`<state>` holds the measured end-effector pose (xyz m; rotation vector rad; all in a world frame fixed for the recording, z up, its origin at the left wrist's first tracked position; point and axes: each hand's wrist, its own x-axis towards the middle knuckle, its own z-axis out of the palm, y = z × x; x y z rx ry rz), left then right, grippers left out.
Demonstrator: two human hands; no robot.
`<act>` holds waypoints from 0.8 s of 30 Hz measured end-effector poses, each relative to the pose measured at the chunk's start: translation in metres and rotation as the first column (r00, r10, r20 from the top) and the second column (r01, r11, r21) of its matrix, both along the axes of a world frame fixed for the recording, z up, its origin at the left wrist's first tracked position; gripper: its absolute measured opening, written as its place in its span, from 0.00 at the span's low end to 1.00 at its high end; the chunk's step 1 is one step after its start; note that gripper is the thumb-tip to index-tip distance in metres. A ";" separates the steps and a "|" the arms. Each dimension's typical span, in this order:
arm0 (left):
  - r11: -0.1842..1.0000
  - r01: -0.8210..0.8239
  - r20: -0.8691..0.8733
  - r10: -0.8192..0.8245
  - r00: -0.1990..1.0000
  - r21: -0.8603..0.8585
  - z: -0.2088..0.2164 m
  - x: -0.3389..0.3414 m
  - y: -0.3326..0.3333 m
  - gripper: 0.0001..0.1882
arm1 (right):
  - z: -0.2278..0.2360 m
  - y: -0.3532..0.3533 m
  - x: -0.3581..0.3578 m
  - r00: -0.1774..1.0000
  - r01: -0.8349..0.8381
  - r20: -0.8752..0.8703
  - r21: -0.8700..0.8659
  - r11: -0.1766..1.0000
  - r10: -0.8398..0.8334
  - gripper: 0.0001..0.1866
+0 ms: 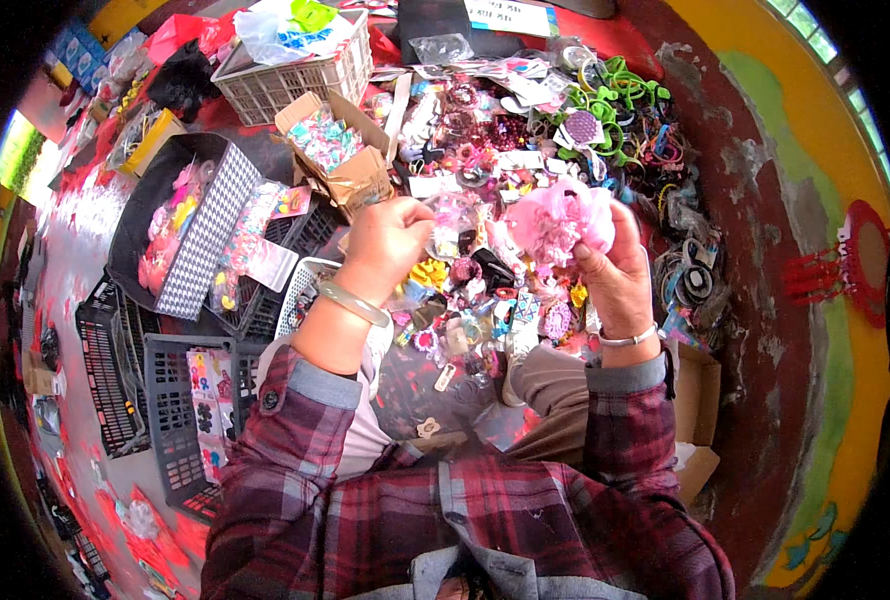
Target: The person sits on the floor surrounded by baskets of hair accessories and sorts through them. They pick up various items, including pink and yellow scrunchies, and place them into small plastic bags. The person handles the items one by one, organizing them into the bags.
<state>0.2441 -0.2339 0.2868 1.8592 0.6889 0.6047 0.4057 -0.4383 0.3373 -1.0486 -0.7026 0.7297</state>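
In my right hand [620, 275] is a pink, ruffled fabric hair accessory [562, 218], gripped between the thumb and the fingers. It looks like a scrunchie or a bow, and I cannot tell which. My left hand [390, 240] is raised to the left of it, fingers pinched together. Whatever the pinch holds, if anything, is too small to make out. Close by its fingertips shows a clear plastic bag [455, 215]. Beneath both hands spreads a heap of mixed hair ornaments and trinkets, with a yellow fabric piece [429, 274] and a pink beaded round piece [557, 320] among them.
Green hair hoops [615, 110] and dark bands [693, 275] lie at the right of the heap. An open cardboard box [365, 180] stands beyond my left hand, a beige crate [295, 85] behind it. Left are a houndstooth-sided box [205, 235] and a dark grey crate [170, 420].
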 end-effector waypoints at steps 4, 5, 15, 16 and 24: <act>0.955 0.111 -0.057 -0.099 0.993 0.273 0.003 0.014 -0.020 0.07 | -0.006 -0.007 -0.001 0.919 -0.017 0.393 0.151 0.988 -0.044 0.23; 0.952 0.130 -0.041 -0.123 0.992 0.279 0.001 0.017 -0.024 0.06 | -0.003 -0.003 -0.004 0.832 -0.014 0.554 0.088 0.996 -0.037 0.23; 0.928 0.308 -0.166 -0.277 0.946 0.208 -0.012 0.028 -0.039 0.13 | 0.001 0.005 -0.011 0.439 0.258 0.887 -0.276 0.926 0.142 0.23; 0.932 0.314 -0.175 -0.284 0.943 0.179 -0.012 0.028 -0.039 0.12 | 0.000 0.004 -0.012 0.457 0.291 0.879 -0.289 0.912 0.132 0.22; 0.935 0.350 -0.150 -0.338 0.929 0.064 -0.017 0.027 -0.036 0.09 | 0.004 0.002 -0.009 0.425 0.234 0.860 -0.407 0.883 0.283 0.18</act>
